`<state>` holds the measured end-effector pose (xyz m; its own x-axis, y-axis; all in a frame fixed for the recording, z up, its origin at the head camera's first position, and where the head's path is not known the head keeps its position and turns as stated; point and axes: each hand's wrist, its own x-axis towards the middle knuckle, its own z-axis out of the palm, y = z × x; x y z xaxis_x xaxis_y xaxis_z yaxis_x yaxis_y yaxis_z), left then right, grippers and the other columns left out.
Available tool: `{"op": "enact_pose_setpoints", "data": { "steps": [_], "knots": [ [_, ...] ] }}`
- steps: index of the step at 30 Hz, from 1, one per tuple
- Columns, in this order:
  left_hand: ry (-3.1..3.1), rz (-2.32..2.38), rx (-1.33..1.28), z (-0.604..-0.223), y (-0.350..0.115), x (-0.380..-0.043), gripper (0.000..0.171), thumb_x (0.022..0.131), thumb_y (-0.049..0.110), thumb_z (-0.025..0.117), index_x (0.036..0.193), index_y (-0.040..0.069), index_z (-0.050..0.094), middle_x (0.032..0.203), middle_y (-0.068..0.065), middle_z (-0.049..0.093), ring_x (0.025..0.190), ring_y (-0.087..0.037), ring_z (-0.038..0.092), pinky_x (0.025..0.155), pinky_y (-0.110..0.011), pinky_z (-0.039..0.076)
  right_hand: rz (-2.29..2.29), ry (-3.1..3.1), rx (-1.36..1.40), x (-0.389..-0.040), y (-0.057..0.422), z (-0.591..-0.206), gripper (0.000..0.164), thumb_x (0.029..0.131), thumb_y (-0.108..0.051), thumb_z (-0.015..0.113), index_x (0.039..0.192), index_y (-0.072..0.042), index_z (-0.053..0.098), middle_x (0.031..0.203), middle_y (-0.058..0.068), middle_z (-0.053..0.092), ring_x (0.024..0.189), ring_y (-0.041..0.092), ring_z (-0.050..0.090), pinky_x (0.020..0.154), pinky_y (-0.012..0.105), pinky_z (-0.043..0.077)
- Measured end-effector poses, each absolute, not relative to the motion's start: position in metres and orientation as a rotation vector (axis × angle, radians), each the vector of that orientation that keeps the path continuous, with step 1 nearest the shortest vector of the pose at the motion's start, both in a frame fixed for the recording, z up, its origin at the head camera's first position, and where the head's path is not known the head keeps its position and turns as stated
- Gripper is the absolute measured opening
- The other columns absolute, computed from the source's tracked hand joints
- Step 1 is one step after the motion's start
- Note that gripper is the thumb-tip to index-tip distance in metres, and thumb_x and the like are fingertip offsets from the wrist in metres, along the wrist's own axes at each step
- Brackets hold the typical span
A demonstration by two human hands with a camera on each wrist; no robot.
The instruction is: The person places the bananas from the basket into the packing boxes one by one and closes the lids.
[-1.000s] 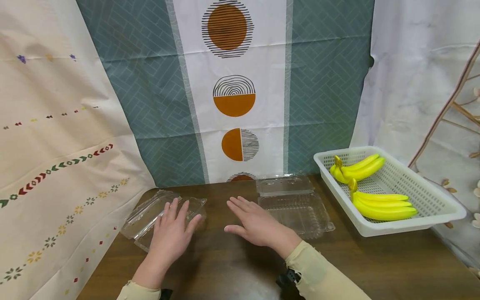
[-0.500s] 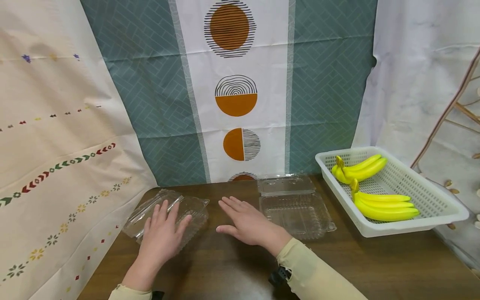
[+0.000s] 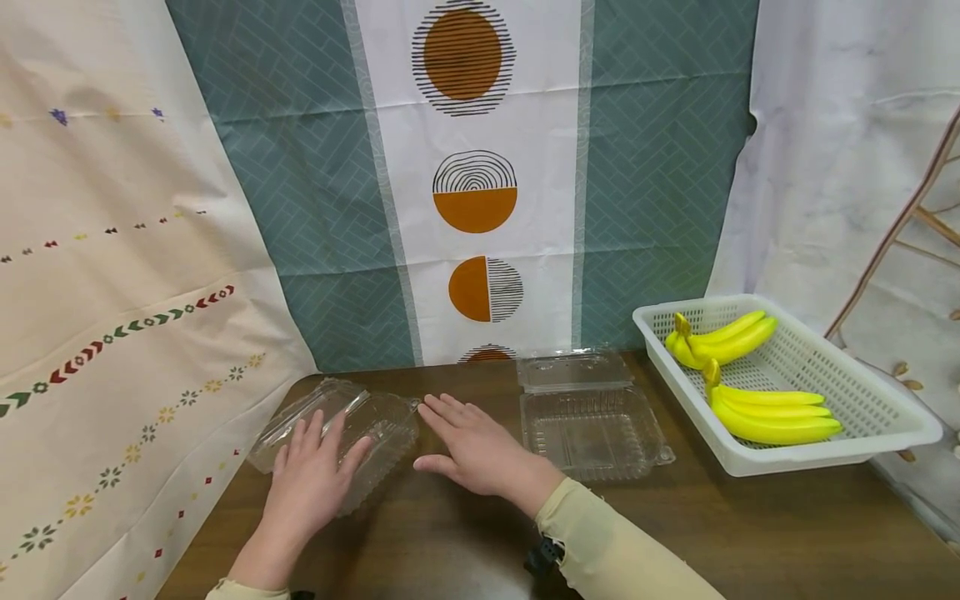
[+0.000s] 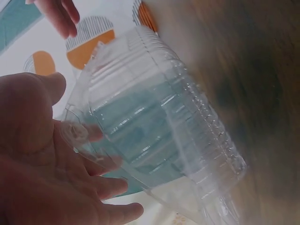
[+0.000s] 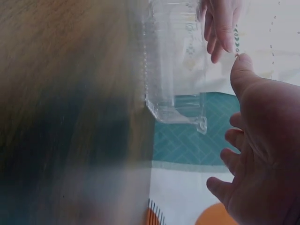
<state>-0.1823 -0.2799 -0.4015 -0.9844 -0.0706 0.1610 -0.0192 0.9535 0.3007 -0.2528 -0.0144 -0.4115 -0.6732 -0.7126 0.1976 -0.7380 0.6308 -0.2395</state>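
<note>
At the left of the table an opened clear plastic clamshell box [image 3: 375,442] lies at an angle. My left hand [image 3: 309,475] hovers over its near side with fingers straight and spread; in the left wrist view the box [image 4: 140,117] stands beyond the fingers. My right hand [image 3: 472,446] is held palm down just right of that box, fingers extended and holding nothing. A second opened clear clamshell box [image 3: 592,429] lies behind and right of the right hand, its lid [image 3: 576,371] folded back toward the wall cloth.
A white plastic basket [image 3: 896,421] at the right holds two bunches of yellow bananas, one bunch [image 3: 723,337] behind the other bunch [image 3: 772,414]. Patterned cloths hang behind the brown table [image 3: 450,542] and at both sides.
Both hands have shifted left, the right hand drawing nearer the left box. More of the left box shows from under the left hand. The head view has turned slightly left.
</note>
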Motion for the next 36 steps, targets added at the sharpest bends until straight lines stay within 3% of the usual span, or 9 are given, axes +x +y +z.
{"op": "enact_pose_setpoints", "data": {
  "steps": [11,27,36],
  "knots": [
    [-2.961,-0.446,0.086,-0.409,-0.286,-0.181,0.087,0.115,0.064,0.044,0.169,-0.004,0.035,0.173,-0.041,0.018,0.161,-0.063,0.005,0.121,-0.083,0.010,0.423,-2.738,1.255,-0.252,-0.026,-0.419,0.083,0.112,-0.065,0.049,0.176,-0.015,0.032,0.182,0.003,0.026,0.169,0.023,0.020,0.133,0.048,0.025],
    [-2.963,-0.409,0.066,-0.424,-0.284,-0.168,0.082,0.115,0.059,0.051,0.165,-0.005,0.043,0.171,-0.041,0.025,0.159,-0.065,0.012,0.118,-0.086,0.016,0.355,-2.770,1.257,-0.250,-0.036,-0.422,0.083,0.112,-0.068,0.046,0.175,-0.015,0.035,0.182,0.001,0.027,0.168,0.021,0.021,0.133,0.046,0.026],
    [-2.976,-0.423,0.095,-0.426,-0.293,-0.170,0.088,0.115,0.067,0.038,0.166,-0.004,0.041,0.172,-0.040,0.023,0.159,-0.065,0.012,0.119,-0.085,0.016,0.316,-2.786,1.276,-0.249,-0.039,-0.429,0.082,0.112,-0.067,0.047,0.174,-0.016,0.036,0.181,0.004,0.030,0.167,0.023,0.024,0.132,0.048,0.029]
  ]
}}
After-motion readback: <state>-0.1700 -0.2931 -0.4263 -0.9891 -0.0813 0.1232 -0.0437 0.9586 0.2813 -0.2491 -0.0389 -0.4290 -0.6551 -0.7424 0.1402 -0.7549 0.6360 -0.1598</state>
